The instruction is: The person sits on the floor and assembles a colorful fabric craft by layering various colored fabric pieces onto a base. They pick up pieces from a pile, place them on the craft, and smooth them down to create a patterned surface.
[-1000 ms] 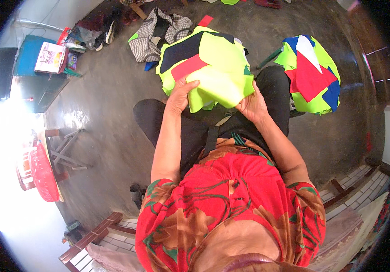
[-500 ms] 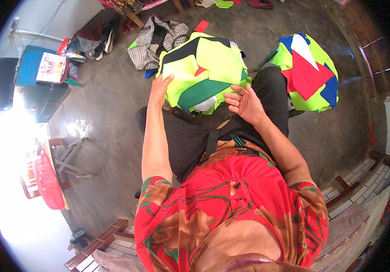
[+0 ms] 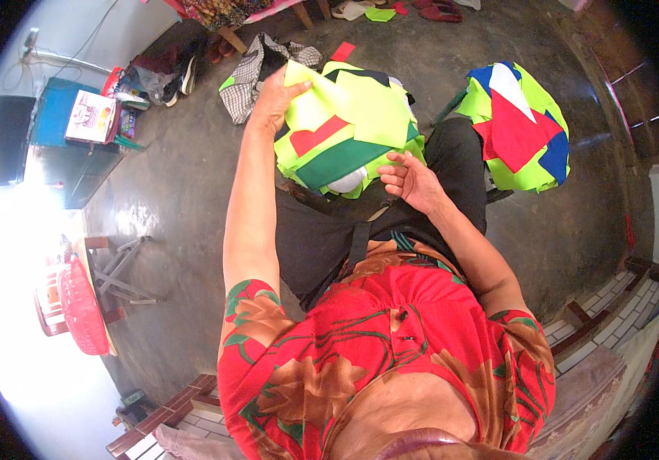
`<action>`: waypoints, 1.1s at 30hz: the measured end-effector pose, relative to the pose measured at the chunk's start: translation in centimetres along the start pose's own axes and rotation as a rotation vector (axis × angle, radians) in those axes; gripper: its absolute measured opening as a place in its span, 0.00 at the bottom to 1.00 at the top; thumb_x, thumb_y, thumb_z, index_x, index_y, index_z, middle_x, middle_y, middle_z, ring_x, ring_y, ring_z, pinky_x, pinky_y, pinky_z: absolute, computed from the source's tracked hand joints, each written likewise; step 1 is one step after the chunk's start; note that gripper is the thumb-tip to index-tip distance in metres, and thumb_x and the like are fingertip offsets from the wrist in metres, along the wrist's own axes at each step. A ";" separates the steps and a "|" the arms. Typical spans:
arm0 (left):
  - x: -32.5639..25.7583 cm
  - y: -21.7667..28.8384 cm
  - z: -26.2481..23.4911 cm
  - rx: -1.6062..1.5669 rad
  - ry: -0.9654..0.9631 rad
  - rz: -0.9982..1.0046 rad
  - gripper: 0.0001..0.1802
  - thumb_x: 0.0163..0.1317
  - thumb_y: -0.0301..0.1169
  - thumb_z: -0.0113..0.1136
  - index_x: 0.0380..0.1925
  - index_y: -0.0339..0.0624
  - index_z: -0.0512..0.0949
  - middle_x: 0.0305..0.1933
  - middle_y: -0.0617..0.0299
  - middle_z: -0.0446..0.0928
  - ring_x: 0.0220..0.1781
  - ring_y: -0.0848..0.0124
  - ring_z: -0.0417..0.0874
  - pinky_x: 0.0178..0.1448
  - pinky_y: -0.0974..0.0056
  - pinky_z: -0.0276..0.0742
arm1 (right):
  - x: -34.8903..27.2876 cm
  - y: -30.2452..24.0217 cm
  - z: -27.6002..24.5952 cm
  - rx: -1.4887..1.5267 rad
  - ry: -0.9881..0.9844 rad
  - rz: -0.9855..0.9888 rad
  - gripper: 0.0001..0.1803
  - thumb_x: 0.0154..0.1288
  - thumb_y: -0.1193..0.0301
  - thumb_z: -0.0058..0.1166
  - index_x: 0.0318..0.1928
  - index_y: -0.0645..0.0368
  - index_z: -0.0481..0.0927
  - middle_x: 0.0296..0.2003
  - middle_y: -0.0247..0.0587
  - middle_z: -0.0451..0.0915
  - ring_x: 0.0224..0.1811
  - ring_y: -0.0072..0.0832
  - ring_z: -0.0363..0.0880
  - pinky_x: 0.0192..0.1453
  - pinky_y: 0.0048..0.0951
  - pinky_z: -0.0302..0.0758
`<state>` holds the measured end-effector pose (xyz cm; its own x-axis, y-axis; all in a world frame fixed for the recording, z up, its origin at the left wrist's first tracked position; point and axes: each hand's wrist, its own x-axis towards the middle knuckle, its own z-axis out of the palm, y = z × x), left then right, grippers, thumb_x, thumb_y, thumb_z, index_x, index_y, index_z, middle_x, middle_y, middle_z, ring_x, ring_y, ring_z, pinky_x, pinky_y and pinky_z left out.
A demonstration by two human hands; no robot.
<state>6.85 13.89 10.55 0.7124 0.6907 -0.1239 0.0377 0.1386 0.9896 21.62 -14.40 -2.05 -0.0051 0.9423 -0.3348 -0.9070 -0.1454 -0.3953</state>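
A heap of fabric scraps (image 3: 391, 103), mostly neon yellow, sits in front of my bent legs. At its far left side my left hand (image 3: 274, 101) pinches the corner of a neon yellow fabric piece (image 3: 333, 100) between thumb and fingers, holding that edge raised. A red scrap (image 3: 319, 136) and a dark green piece (image 3: 349, 162) show on the near side of the heap, with a bit of white below. My right hand (image 3: 414, 182) hovers at the heap's near right edge, palm partly up, fingers loosely spread and holding nothing.
A second heap of scraps (image 3: 548, 107) lies right of my knee, topped by red (image 3: 512, 136), white and blue pieces. Beyond the first heap lie a checked cloth (image 3: 241, 96) and a red scrap (image 3: 342, 51) on the floor. A blue cabinet (image 3: 57, 111) stands at the left.
My left hand has moved away from me, lifting the neon yellow piece's edge over the dark fabric at the heap's far side. More of the red scrap shows. My right hand has barely moved.
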 end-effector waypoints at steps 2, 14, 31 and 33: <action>0.4 1.2 -0.5 -0.112 -0.062 0.037 0.19 0.55 0.21 0.62 0.48 0.34 0.72 0.43 0.57 0.79 0.39 0.69 0.82 0.46 0.64 0.81 | 0.0 0.0 -0.1 -0.003 0.004 0.003 0.21 0.72 0.55 0.40 0.54 0.57 0.72 0.45 0.51 0.80 0.42 0.35 0.82 0.44 0.34 0.80; -3.9 -14.6 -9.2 0.252 0.160 -0.345 0.21 0.51 0.20 0.63 0.47 0.33 0.75 0.41 0.56 0.81 0.40 0.68 0.82 0.38 0.62 0.78 | 0.2 0.2 0.3 -0.098 0.063 0.037 0.17 0.71 0.60 0.46 0.52 0.57 0.73 0.44 0.51 0.81 0.41 0.34 0.82 0.45 0.33 0.79; -6.0 -13.7 -6.6 1.069 0.429 -0.322 0.30 0.47 0.33 0.70 0.53 0.45 0.72 0.44 0.53 0.80 0.49 0.54 0.80 0.50 0.52 0.75 | 0.0 0.5 0.4 -0.192 0.082 0.023 0.18 0.71 0.60 0.45 0.53 0.56 0.71 0.42 0.47 0.80 0.41 0.32 0.80 0.46 0.32 0.77; -6.6 -12.9 -5.6 1.179 0.503 -0.268 0.31 0.47 0.34 0.70 0.53 0.46 0.71 0.48 0.54 0.77 0.52 0.54 0.77 0.53 0.52 0.73 | 0.0 0.5 0.4 -0.178 0.088 0.032 0.18 0.70 0.60 0.46 0.53 0.56 0.71 0.42 0.47 0.80 0.41 0.32 0.80 0.46 0.33 0.77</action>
<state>-2.27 11.51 -1.85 0.2589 0.9621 -0.0856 0.9062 -0.2113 0.3662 21.02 -14.31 -1.89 0.0112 0.9073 -0.4203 -0.8184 -0.2332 -0.5253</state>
